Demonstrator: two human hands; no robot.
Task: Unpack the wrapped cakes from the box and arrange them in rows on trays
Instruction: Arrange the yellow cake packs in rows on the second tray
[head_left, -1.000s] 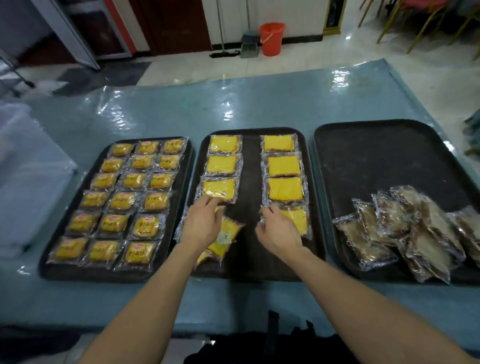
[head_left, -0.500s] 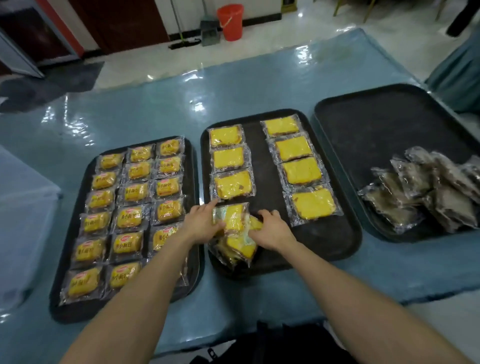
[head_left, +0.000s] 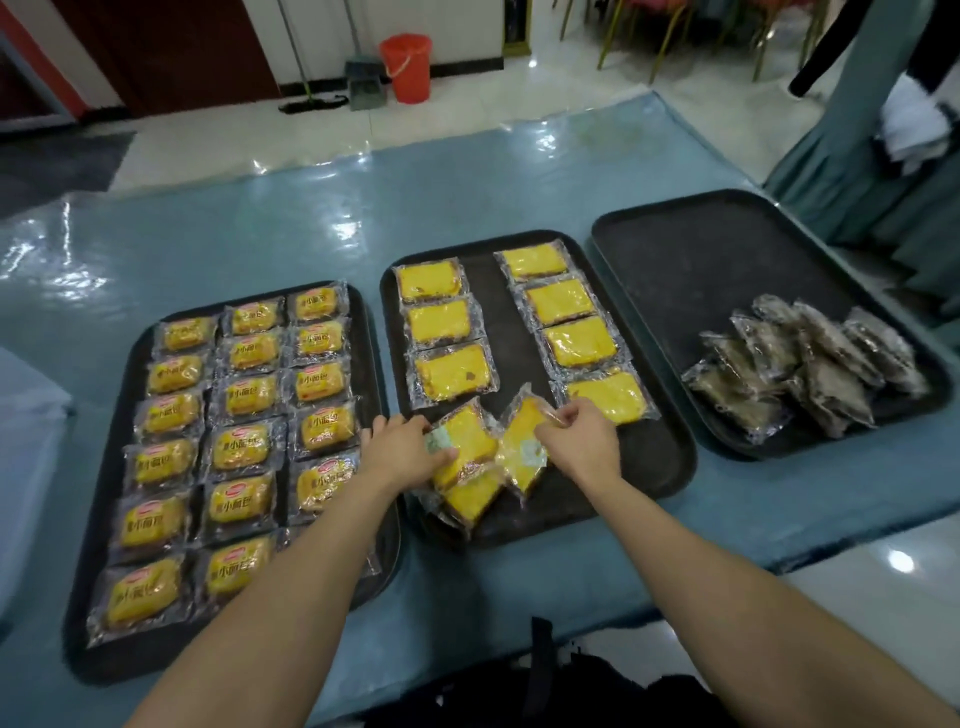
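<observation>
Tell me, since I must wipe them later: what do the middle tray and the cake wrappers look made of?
Middle tray: likely plastic, dark, matte, grainy face, raised rim. Cake wrappers: thin clear plastic film, glossy, with glints and crinkled sealed edges.

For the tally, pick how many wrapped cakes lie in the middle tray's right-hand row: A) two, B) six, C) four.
C: four wrapped cakes lie in a line down the right side of the middle tray, the nearest beside the right hand, which pinches a loose cake.
</observation>
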